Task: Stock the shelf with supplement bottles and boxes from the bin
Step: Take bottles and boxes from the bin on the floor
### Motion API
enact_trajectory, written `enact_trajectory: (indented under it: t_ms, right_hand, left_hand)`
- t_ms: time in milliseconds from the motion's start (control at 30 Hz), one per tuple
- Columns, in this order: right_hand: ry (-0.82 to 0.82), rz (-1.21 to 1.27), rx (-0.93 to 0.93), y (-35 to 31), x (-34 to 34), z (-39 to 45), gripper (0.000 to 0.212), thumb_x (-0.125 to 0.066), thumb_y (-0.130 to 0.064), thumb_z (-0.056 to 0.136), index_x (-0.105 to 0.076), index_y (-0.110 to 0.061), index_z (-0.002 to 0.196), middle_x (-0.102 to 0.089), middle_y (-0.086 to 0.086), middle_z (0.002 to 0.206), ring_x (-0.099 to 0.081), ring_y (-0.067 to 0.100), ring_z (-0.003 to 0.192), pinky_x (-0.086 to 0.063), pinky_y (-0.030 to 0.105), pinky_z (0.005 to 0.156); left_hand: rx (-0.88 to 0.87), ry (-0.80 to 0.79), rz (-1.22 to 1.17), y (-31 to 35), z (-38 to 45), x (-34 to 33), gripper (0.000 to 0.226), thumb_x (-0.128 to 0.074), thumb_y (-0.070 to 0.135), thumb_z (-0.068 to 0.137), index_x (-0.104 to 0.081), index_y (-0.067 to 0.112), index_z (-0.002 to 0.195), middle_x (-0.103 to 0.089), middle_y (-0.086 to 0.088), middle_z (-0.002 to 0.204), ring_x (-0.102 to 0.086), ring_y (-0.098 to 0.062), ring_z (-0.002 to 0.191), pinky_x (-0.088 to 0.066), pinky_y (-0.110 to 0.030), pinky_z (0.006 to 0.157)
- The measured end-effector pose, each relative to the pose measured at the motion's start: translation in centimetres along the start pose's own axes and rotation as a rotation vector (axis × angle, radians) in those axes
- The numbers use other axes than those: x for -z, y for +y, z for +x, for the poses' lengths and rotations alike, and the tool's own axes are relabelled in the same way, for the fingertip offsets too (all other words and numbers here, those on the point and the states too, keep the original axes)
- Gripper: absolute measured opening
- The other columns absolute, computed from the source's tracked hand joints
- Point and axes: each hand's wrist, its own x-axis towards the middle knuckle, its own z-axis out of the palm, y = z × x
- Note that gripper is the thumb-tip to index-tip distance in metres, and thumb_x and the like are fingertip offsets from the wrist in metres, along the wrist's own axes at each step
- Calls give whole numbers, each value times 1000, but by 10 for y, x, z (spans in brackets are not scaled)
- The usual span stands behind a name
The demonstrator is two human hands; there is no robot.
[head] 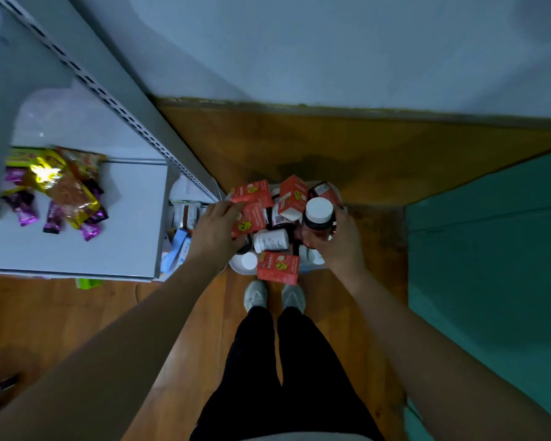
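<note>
While both arms reach down from the lower corners of the frame toward the centre, the step in hand reads as picking stock out of the bin (236, 271). Shoes (255, 295) stand just short of the bin's near rim. The right hand (337, 241) has its fingers curled round a dark bottle (319, 222) with a white cap, held upright above the pile. The left hand (218, 226) pinches a red box (248, 219) at the bin's left side. More red boxes and a white bottle (271, 240) lie jumbled between the two hands.

The next move, I judge, calls for lifting both items clear and swinging left to the shelf (77, 224) at centre left. Its near board already carries snack packets (58, 189) toward the back left, with bare board in front. The perforated upright (124, 113) and the shelf's front corner stand between bin and board; items should rise above that edge first. Open wooden floor (331, 148) lies beyond the bin, a teal mat (490, 249) at right.
</note>
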Motion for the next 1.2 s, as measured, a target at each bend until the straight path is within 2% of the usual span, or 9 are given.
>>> enact_trajectory:
  t_ms: [200,333,367,433,533,667,800,967,1200]
  right_hand:
    - [-20,138,76,-82,41,5,73,-81,-57,69,-53,-29,129,-62,-4,125,-61,14,116,-53,45,96]
    - [-38,225,211,-165,63,-7,75,-81,-57,67,-51,-32,130,-60,-6,127,-59,11,117,-53,41,98]
    - [-54,246,247,-188,69,-14,73,-83,-51,69,-50,-30,131,-60,-6,127,-58,10,117,-54,39,98]
    - [-87,270,324,-231,76,-29,70,-83,-37,76,-48,-25,135,-59,-6,129,-57,7,117,-53,31,98]
    - [-80,295,431,-293,80,-58,70,-79,-34,80,-44,-25,139,-57,-7,132,-55,6,117,-48,21,94]
    - [-97,386,547,-362,63,-106,62,-77,-31,82,-42,-35,132,-56,-18,120,-55,-9,106,-47,3,76]
    - [-182,455,639,-417,22,-163,55,-76,-26,84,-45,-36,128,-59,-21,116,-57,-15,103,-47,4,78]
    - [-295,494,707,-460,-55,-227,52,-77,-23,84,-50,-36,128,-64,-17,118,-61,-8,106,-49,8,80]
    - [-479,453,786,-504,-157,-305,46,-75,-23,86,-54,-30,126,-66,-13,114,-63,-7,101,-48,7,73]
  left_hand:
    - [185,247,-403,39,-49,68,61,-75,34,83,-52,25,138,-62,1,125,-59,-20,111,-52,-39,93]
    - [192,395,-598,59,-88,123,56,-77,38,83,-52,34,133,-61,25,110,-58,14,95,-43,-2,78]
    - [180,433,-642,63,-98,137,55,-77,37,83,-51,37,131,-59,31,106,-57,19,94,-42,0,76]
    - [151,501,-728,67,-118,163,52,-78,37,83,-51,40,128,-61,33,105,-59,16,97,-45,-3,78]
    - [94,600,-811,62,-150,201,55,-78,39,82,-55,31,132,-68,17,110,-65,1,98,-53,-14,81]
    - [56,760,-855,34,-204,248,53,-79,29,84,-56,26,132,-69,12,110,-67,-8,97,-56,-24,80]
    - [80,905,-927,-12,-275,282,55,-79,33,81,-55,32,130,-70,12,106,-69,-9,92,-58,-25,75]
    - [176,1048,-946,-80,-369,294,50,-74,33,84,-55,36,130,-69,14,108,-67,-12,97,-59,-36,85]
    - [331,1239,-1003,-150,-476,291,62,-74,41,77,-53,31,135,-67,17,117,-65,-3,107,-57,-29,85]
